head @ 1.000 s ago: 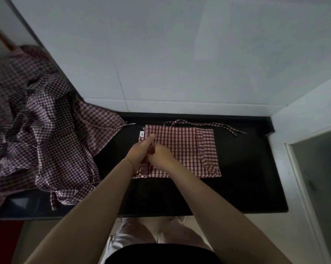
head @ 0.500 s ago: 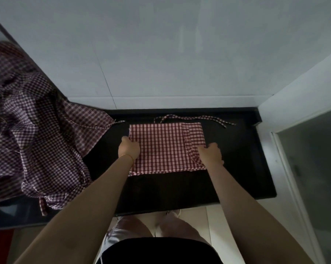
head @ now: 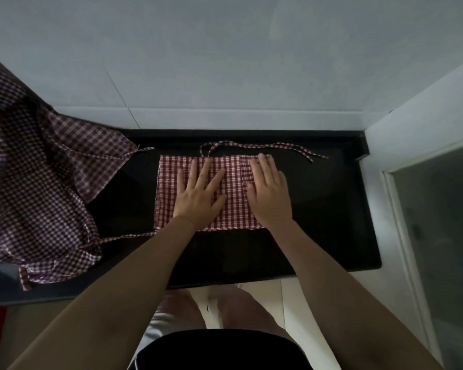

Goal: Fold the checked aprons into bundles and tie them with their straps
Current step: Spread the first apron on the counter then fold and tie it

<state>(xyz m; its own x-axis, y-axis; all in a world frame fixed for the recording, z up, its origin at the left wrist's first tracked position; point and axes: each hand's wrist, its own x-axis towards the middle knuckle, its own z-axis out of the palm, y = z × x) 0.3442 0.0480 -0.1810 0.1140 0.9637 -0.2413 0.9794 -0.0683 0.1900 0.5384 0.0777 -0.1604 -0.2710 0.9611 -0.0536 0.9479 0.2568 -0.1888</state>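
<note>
Both my left hand [head: 198, 194] and right hand [head: 269, 192] press flat, fingers straight, on the red-checked folded apron [head: 233, 188], a neat rectangle at frame centre.

This looks like a kitchen or utility corner of a home. A glossy black stone counter [head: 318, 209] runs along a pale grey wall of large tiles [head: 225, 62] with thin grout lines, and its right edge butts against a white painted door frame holding a frosted glass panel [head: 438, 222]. Household laundry lies on the counter, a heap of crumpled dark-checked aprons [head: 38, 182] at its left edge and one red-and-white checked apron folded flat [head: 233, 193] near its back edge, above a cream tiled floor [head: 265, 303].
</note>
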